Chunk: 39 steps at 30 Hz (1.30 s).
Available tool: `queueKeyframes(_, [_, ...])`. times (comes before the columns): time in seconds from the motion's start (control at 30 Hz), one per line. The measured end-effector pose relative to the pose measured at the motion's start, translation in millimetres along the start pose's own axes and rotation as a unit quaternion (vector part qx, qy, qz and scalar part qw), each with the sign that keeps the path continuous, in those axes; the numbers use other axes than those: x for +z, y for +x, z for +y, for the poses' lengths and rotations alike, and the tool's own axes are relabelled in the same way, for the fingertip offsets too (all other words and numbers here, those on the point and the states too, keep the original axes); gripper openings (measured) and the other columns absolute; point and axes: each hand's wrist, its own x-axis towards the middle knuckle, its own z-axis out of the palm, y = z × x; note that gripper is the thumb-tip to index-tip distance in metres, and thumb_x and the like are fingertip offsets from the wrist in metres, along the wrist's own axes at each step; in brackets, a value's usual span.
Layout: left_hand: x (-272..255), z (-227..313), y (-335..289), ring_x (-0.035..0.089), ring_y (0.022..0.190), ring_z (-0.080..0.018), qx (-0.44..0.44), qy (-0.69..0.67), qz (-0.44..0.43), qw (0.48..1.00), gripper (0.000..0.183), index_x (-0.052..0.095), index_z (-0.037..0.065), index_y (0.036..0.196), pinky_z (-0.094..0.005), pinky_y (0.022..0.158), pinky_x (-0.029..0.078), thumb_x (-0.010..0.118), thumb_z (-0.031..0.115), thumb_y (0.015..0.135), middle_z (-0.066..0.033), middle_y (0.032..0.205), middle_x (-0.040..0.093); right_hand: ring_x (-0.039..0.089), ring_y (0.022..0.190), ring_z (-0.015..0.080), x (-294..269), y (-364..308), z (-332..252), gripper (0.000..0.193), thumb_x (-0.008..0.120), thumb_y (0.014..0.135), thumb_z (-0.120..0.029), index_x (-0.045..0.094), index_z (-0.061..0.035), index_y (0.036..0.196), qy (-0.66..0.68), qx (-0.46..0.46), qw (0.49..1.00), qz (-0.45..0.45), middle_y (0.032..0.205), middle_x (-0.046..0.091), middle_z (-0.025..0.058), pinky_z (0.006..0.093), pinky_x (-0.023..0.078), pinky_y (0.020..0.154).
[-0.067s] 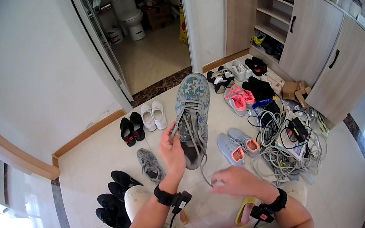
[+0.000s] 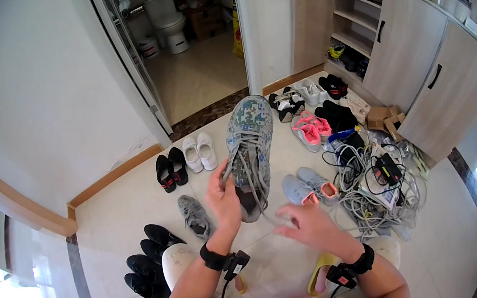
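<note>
My left hand [image 2: 223,201] is closed on the side of a grey-green camouflage sneaker [image 2: 252,123], held up toe-up in front of me with its laced top facing me. A loose grey shoelace [image 2: 267,212] hangs from the sneaker toward my right hand [image 2: 315,228]. The fingers of that hand are apart beside the lace's lower end, with a gap between thumb and forefinger; the lace end itself is blurred. A similar grey sneaker [image 2: 196,216] rests on the floor left of my left hand. Beyond my right hand stand light grey sneakers [image 2: 301,189] with orange linings.
Black shoes [image 2: 145,269] and white shoes [image 2: 206,150] stand to the left. Grey-pink sneakers [image 2: 305,131] and a tangle of cables [image 2: 364,203] lie to the right. A wooden shoe cabinet [image 2: 406,36] has one door open. A doorway ahead shows a toilet [image 2: 173,30].
My right hand has risen slightly and its thumb and fingers have parted near the lace, where they were closer together before. My left hand still holds the sneaker almost unmoved.
</note>
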Motion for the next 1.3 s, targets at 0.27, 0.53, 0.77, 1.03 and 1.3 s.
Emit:
queueKeyframes(0.27, [6,19,-16,0.056,0.120,-0.0203,0.044,-0.018,-0.066,0.997,0.040,0.056,-0.003,0.123,-0.0304,0.103,0.041,0.047,-0.014,0.086,-0.0133,0.128,0.061,0.038,0.055,0.0084,-8,22,4,0.036,0.076,0.081,-0.021,0.059,-0.0011,0.106,0.036,-0.007,0.968,0.250,0.063,0.044,-0.0002,0.0261,0.033,0.049])
queueKeyframes(0.53, [4,23,-26,0.051,0.127,-0.0276,0.154,0.002,-0.173,0.973,0.044,0.054,-0.005,0.123,-0.0360,0.109,0.035,0.042,-0.019,0.083,-0.0194,0.132,0.057,0.034,0.051,0.0020,-22,43,29,0.058,0.072,0.087,-0.031,0.044,-0.0024,0.129,0.450,0.121,0.852,0.237,0.064,0.042,-0.0067,0.0208,0.022,0.044])
queueKeyframes(0.77, [3,27,-27,0.052,0.126,-0.0286,0.139,-0.066,-0.243,0.958,0.045,0.054,-0.005,0.121,-0.0390,0.110,0.036,0.044,-0.020,0.080,-0.0196,0.130,0.058,0.029,0.047,-0.0014,-39,37,35,0.037,0.074,0.085,-0.033,0.057,-0.0086,0.107,0.529,0.108,0.813,0.219,0.067,0.043,-0.0101,0.0187,0.018,0.041])
queueKeyframes(1.03, [14,45,-38,0.060,0.104,-0.0214,0.151,-0.004,-0.124,0.981,0.036,0.057,-0.001,0.114,-0.0318,0.091,0.048,0.060,-0.009,0.079,-0.0115,0.115,0.060,0.030,0.045,-0.0011,-42,37,43,0.036,0.075,0.085,-0.028,0.058,-0.0080,0.110,0.549,0.080,0.763,0.331,0.070,0.051,-0.0084,0.0182,0.021,0.041])
queueKeyframes(1.3, [21,42,-54,0.058,0.106,-0.0160,-0.152,-0.168,-0.229,0.947,0.028,0.052,-0.003,0.122,-0.0305,0.096,0.045,0.057,0.004,0.095,-0.0089,0.116,0.061,0.030,0.043,-0.0023,-44,38,33,0.025,0.069,0.091,-0.027,0.055,-0.0104,0.103,0.522,0.043,0.764,0.376,0.067,0.047,-0.0103,0.0160,0.020,0.037])
